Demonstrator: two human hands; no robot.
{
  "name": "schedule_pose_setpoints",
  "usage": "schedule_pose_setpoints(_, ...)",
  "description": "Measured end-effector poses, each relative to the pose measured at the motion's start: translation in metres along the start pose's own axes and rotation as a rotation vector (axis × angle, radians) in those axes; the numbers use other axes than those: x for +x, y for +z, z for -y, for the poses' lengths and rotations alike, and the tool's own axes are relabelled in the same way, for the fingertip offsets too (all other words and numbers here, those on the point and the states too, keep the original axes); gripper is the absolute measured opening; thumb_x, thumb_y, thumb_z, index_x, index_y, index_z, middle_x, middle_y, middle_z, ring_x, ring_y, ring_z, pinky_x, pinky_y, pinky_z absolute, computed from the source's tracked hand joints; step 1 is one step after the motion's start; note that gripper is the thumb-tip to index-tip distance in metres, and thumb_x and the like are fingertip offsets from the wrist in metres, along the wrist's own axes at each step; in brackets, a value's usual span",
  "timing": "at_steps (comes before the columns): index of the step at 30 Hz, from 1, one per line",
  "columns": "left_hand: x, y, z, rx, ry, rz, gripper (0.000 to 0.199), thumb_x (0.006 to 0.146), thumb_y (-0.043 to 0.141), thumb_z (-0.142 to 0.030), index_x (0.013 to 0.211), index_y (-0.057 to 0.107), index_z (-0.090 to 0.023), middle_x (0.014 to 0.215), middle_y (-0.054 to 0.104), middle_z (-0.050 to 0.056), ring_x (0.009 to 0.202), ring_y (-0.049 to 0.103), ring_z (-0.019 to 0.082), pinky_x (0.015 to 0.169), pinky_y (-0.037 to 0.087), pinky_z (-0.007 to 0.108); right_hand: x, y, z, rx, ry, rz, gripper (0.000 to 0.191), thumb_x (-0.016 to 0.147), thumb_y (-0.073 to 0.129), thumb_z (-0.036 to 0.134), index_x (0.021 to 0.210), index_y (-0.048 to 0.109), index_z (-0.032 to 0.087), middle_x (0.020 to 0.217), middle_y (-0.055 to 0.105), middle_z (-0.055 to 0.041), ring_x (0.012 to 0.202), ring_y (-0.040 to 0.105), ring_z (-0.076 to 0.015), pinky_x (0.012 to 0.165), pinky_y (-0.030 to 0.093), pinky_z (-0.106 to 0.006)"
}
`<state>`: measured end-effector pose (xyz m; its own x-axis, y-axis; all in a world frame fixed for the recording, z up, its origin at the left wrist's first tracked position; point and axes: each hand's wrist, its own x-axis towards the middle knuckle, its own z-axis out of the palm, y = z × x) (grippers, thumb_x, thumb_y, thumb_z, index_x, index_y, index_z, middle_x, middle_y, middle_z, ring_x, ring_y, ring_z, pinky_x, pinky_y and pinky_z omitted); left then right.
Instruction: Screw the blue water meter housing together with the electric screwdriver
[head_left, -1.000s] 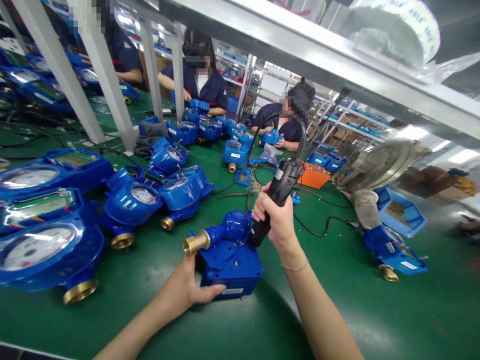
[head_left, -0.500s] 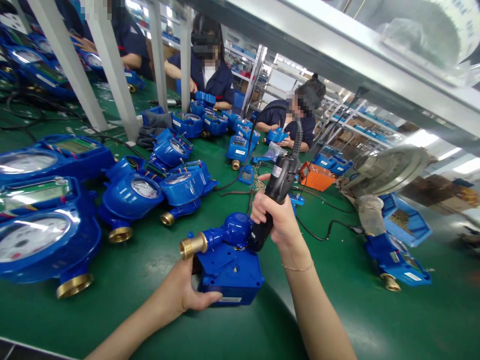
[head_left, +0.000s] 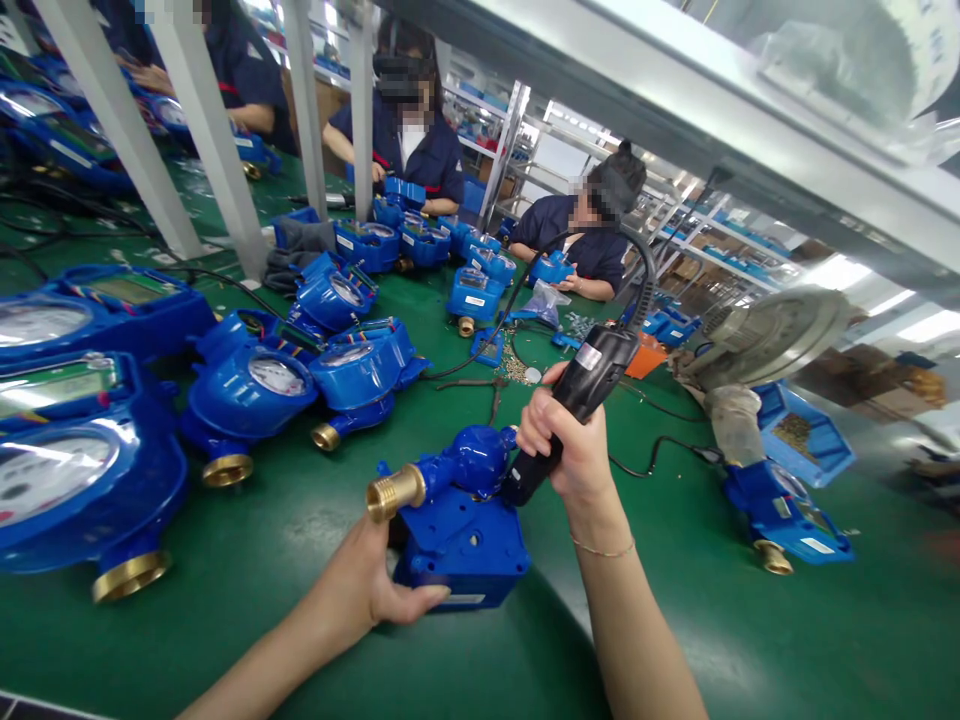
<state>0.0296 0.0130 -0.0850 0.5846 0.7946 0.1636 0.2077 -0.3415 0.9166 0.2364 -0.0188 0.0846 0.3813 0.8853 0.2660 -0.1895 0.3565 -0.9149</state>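
Note:
A blue water meter [head_left: 469, 540] with a brass threaded end lies upside down on the green table in front of me. My left hand [head_left: 382, 575] grips its left side, thumb along the near edge. My right hand [head_left: 566, 435] is wrapped around a black electric screwdriver [head_left: 592, 375], held tilted with its cord end up and to the right. The screwdriver's lower end is at the meter's right side, beside the round blue body; its tip is hidden there.
Several blue water meters [head_left: 251, 390] stand at the left, dials up. A loose pile of screws [head_left: 514, 365] lies beyond my hands. At the right are a blue bin [head_left: 840, 455] of small brass parts and another meter [head_left: 780, 515]. Co-workers [head_left: 412, 140] sit across the table.
The screwdriver's top has tilted further to the right and its cord bends more. My right hand has shifted slightly right. My left hand still grips the meter, and the whole view has shifted slightly.

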Motion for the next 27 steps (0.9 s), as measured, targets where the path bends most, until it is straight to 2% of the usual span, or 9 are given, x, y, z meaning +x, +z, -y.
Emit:
schedule_pose_setpoints(3,-0.003,0.001,-0.001,-0.007,0.0,0.014,0.082,0.053,0.076,-0.044,0.124,0.048,-0.015,0.099,0.065,0.011,0.088,0.067,0.032,0.08,0.058,0.049,0.002,0.005,0.005,-0.044,-0.031,-0.02,0.026,0.077,0.066,0.017,0.094,0.046,0.023,0.054,0.042,0.0113,0.038,0.033,-0.0056,0.04,0.034,-0.019)
schedule_pose_setpoints(5,-0.005,0.003,-0.002,-0.018,0.002,0.024,0.08,0.056,0.074,-0.043,0.126,0.046,-0.016,0.102,0.064,0.01,0.086,0.068,0.028,0.074,0.06,0.042,0.003,0.009,0.006,-0.093,-0.034,-0.046,0.027,0.075,0.065,0.015,0.093,0.046,0.023,0.053,0.043,0.0112,0.038,0.036,-0.0063,0.041,0.037,-0.02)
schedule_pose_setpoints(8,-0.009,0.006,-0.003,-0.028,0.006,0.003,0.08,0.059,0.073,-0.043,0.128,0.043,-0.014,0.109,0.062,0.011,0.09,0.068,0.027,0.076,0.06,0.04,0.003,0.012,0.0,-0.135,-0.023,-0.071,0.029,0.074,0.064,0.011,0.093,0.046,0.022,0.052,0.047,0.0107,0.038,0.039,-0.0073,0.041,0.038,-0.02)
schedule_pose_setpoints(12,-0.01,0.004,-0.001,0.001,0.025,-0.062,0.084,0.061,0.073,-0.045,0.13,0.04,-0.012,0.11,0.06,0.014,0.095,0.066,0.031,0.088,0.056,0.049,0.0,0.008,-0.01,-0.043,-0.04,-0.105,0.028,0.077,0.064,0.013,0.096,0.046,0.022,0.053,0.045,0.0113,0.038,0.036,-0.0065,0.041,0.036,-0.019)
schedule_pose_setpoints(16,-0.005,0.0,0.007,0.095,0.096,-0.121,0.083,0.059,0.076,-0.05,0.126,0.045,-0.011,0.106,0.06,0.015,0.087,0.065,0.031,0.097,0.047,0.059,0.001,0.001,-0.014,0.017,-0.061,-0.139,0.028,0.077,0.065,0.015,0.095,0.045,0.023,0.053,0.043,0.0117,0.039,0.034,-0.0061,0.042,0.035,-0.018)
schedule_pose_setpoints(21,-0.001,0.0,0.01,0.21,0.246,-0.183,0.084,0.058,0.074,-0.053,0.125,0.046,-0.009,0.102,0.06,0.015,0.083,0.065,0.031,0.095,0.049,0.058,0.003,0.002,-0.016,0.026,-0.041,-0.072,0.026,0.076,0.065,0.015,0.091,0.045,0.022,0.052,0.043,0.0121,0.037,0.034,-0.0055,0.04,0.036,-0.018)
schedule_pose_setpoints(27,0.002,-0.001,0.005,0.282,0.331,-0.198,0.09,0.056,0.074,-0.052,0.127,0.045,-0.005,0.107,0.058,0.02,0.093,0.065,0.038,0.089,0.052,0.06,0.004,0.001,-0.015,0.058,-0.049,-0.036,0.023,0.077,0.066,0.014,0.086,0.046,0.021,0.054,0.044,0.0108,0.036,0.035,-0.0051,0.039,0.036,-0.018)
